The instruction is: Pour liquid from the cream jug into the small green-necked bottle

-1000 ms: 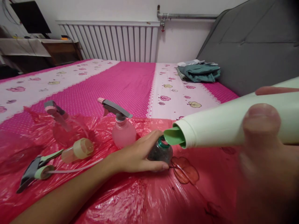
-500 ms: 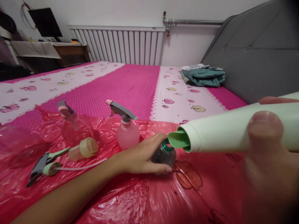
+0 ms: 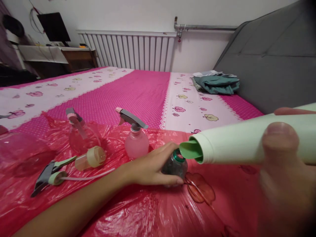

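Note:
My left hand (image 3: 158,168) is wrapped round a small clear bottle (image 3: 176,168) with a green neck, standing uncapped on red plastic sheeting. From the right, my right hand (image 3: 283,177) grips a large pale green bottle (image 3: 237,140), tilted nearly level. Its green pouring spout (image 3: 190,149) is over the small bottle's mouth; I cannot make out any liquid flowing. Beyond my left wrist stands a pink spray bottle (image 3: 136,143) with a grey trigger. Left of my forearm lie a loose spray head (image 3: 49,176) with a thin tube and a clear cup with a yellowish collar (image 3: 91,158).
Another pink spray bottle (image 3: 81,135) and a round pink transparent container (image 3: 22,151) are at the left on the red plastic sheet (image 3: 128,210). Folded clothes (image 3: 217,83) lie on the bed by the grey headboard (image 3: 271,52). A radiator (image 3: 130,49) lines the wall.
The whole view has shifted slightly, so everything sits a little lower and to the right. Both hands keep their holds, and the spout stays over the small bottle's mouth.

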Tool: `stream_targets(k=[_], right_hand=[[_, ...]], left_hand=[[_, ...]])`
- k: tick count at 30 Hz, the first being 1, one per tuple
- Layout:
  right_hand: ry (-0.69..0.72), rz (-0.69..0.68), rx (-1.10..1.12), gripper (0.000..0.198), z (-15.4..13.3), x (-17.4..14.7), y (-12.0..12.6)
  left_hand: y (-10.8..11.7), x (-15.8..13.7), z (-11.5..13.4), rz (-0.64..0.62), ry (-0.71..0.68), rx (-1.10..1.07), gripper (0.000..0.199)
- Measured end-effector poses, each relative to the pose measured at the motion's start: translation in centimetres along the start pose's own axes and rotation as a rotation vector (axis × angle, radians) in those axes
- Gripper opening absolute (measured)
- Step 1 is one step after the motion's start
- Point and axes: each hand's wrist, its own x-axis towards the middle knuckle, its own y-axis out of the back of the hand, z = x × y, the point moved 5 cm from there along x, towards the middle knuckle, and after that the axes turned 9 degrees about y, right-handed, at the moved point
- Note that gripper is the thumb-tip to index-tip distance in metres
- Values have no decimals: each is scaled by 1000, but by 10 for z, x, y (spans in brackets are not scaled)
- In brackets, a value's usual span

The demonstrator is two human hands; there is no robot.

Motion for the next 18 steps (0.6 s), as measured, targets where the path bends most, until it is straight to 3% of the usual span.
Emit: stream_targets(k=[3, 9, 18], right_hand=[[40, -15, -17, 102, -6, -1, -1], [-138, 43, 167, 94, -5, -3, -6], [-175, 62, 205, 98, -4, -8, -6]], left_hand=[[0, 0, 1, 5, -16, 1, 64], [0, 0, 0, 7, -18, 0, 66], [0, 1, -1, -8, -23, -4, 66]])
